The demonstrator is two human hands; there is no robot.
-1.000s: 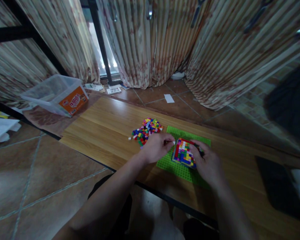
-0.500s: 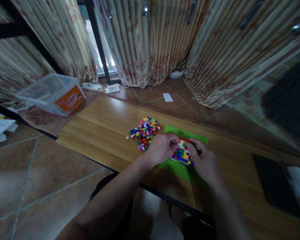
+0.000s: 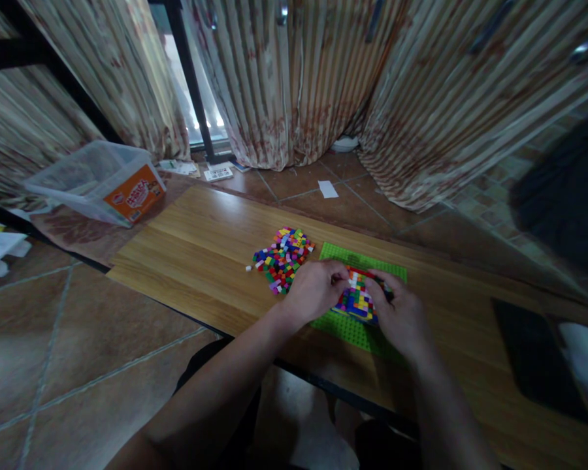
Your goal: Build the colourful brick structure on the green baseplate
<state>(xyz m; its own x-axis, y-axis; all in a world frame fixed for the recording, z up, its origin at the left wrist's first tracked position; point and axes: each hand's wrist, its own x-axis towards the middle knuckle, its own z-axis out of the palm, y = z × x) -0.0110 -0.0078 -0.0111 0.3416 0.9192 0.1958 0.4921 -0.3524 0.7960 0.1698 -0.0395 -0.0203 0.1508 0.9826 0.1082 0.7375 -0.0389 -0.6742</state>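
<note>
A block of small multicoloured toy bricks [image 3: 357, 302] rests on a green studded baseplate [image 3: 347, 330]. At its left side is my left hand [image 3: 316, 289], thumb and fingertips pinched together over the upper left part of the block, near some white bricks. Whatever the pinch holds is too small to make out. My right hand [image 3: 396, 309] is closed round the right side of the block, thumb on top and fingers along the far edge. Both hands cover parts of the block. Loose bricks [image 3: 284, 254] lie heaped just left of the baseplate.
The wooden table [image 3: 196, 241] carries a dark flat pad [image 3: 536, 356] at the right. A clear plastic bin [image 3: 85, 179] with an orange label stands beyond its left end. Paper [image 3: 328, 189] lies on the tiled floor before the curtains [image 3: 255, 85].
My left fingertips have drawn slightly left from the white bricks, showing more of the block's top. My right hand keeps its place on the block. The view has shifted a little.
</note>
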